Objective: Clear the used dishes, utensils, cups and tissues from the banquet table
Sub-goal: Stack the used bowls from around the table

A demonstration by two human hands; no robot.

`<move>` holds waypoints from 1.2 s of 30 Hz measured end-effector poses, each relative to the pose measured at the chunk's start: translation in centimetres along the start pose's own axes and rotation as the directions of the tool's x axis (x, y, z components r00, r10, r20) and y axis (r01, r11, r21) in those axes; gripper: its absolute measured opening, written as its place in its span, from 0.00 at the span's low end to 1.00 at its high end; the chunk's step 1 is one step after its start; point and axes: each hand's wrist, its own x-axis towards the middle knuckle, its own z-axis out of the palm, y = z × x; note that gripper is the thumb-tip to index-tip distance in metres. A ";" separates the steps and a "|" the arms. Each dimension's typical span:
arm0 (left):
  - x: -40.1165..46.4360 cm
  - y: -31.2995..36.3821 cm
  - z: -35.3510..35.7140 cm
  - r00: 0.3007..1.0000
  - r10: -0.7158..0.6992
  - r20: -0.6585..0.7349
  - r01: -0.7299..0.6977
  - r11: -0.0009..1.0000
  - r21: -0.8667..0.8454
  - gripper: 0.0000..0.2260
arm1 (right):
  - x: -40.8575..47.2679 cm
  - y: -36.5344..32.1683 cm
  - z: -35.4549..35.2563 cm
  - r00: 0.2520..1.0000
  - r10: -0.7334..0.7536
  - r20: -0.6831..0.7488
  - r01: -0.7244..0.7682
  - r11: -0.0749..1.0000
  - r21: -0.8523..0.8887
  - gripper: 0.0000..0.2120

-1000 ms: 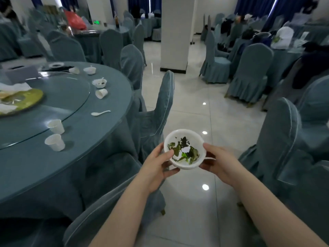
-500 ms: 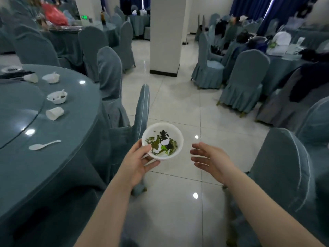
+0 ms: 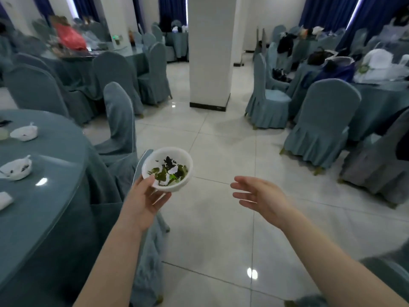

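White bowl of green scraps gripped by left hand, thumb on rim; right hand spread, holding nothing, beside table.

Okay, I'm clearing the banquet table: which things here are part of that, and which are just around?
Part of the job:
- white bowl with green scraps, held by the left hand
- two used bowls on the round table
- crumpled tissue at the table edge

Just around:
- covered chairs
- white pillar
- other tables
- right hand, open and holding nothing
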 end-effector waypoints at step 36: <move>46.7 18.3 -3.2 0.351 0.270 -0.897 -0.691 0.721 -0.053 0.09 | 71.8 -21.7 38.1 0.405 0.274 0.872 0.251 0.884 -0.395 0.09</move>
